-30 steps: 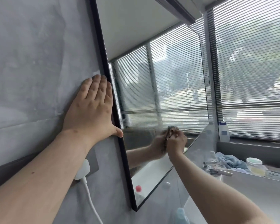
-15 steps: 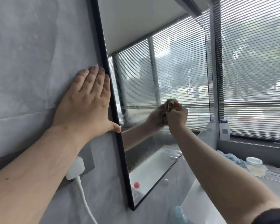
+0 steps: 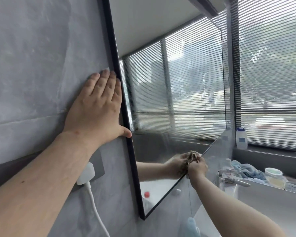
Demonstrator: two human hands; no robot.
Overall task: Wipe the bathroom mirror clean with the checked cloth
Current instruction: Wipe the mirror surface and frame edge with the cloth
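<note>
Your mirror [image 3: 178, 82] looks much as it did half a second ago. It has a black frame down its left side and a bare right edge, the slatted blinds are reflected across it, and a faint hazy smear runs down the lower glass. Your left grip [image 3: 96, 110] has stayed put, flat on the grey wall [image 3: 32, 65] just beside the mirror's left frame, fingers straight and together, thumb hooked over the frame. The change is in your right grip [image 3: 197, 167]: it has dropped from about mid-height at the mirror's right edge to the lower part of that edge, fingers curled tight round the cloth [image 3: 192, 155]. The cloth is bunched into a small wad, mottled brown and pale, pressed to the glass at that edge, its checks too crumpled to make out.
</note>
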